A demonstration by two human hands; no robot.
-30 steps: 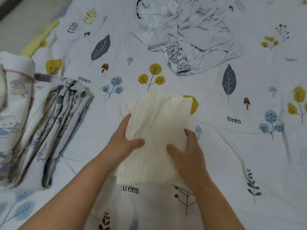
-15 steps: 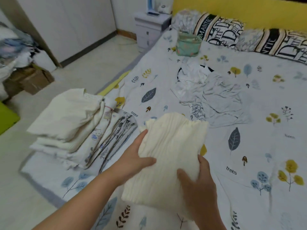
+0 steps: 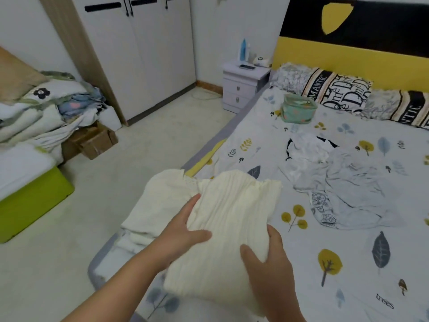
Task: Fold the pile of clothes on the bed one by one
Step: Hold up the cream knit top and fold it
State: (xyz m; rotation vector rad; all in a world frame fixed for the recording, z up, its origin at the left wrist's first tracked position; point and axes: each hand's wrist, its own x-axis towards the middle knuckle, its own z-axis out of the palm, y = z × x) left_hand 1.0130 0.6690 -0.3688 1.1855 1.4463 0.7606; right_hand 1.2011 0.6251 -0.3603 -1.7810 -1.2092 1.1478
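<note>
Both hands, left (image 3: 178, 231) and right (image 3: 267, 259), grip a folded cream ribbed knit garment (image 3: 229, 224), thumbs on top, above the bed's (image 3: 348, 263) edge. Unfolded white clothes (image 3: 336, 180) lie farther up the bed.

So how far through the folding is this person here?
Partly done. A stack of folded clothes sits at the bed's edge. Both the left hand and right hand hold a folded cream top beside it. A crumpled pile is unfolded.
</note>
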